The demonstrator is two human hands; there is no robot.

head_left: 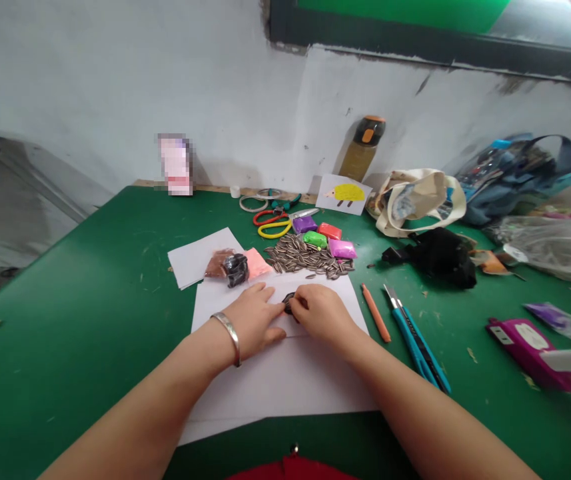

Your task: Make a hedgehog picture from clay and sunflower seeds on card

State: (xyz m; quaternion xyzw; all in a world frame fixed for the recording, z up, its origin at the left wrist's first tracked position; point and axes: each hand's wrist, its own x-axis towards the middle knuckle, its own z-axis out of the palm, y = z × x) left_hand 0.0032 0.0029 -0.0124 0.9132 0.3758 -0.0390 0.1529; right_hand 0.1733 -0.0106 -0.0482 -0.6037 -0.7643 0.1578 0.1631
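Observation:
My left hand (pixel 251 321), with a silver bangle at the wrist, lies on the white paper (pixel 285 383) with its fingers stretched out. Its fingertips reach the left edge of a small dark patch (pixel 289 304) that looks like black clay with sunflower seeds. Over the right side of that patch, my right hand (pixel 321 311) is closed with the fingertips pinched down; what they hold, if anything, is hidden. Just beyond the hands lie packets of brown clay (pixel 218 263), black clay (pixel 236 269) and pink clay (pixel 256 264), beside a pile of sunflower seeds (pixel 298 253).
Right of the paper lie an orange clay stick (pixel 376 313) and a blue utility knife (pixel 418 340). Scissors (pixel 275 230) and coloured clay packets (pixel 330 231) are behind the seeds. A hedgehog picture (pixel 344 194), bottle (pixel 362 150), cloth bag (pixel 418 200) and purple glue gun (pixel 535 353) stand or lie around.

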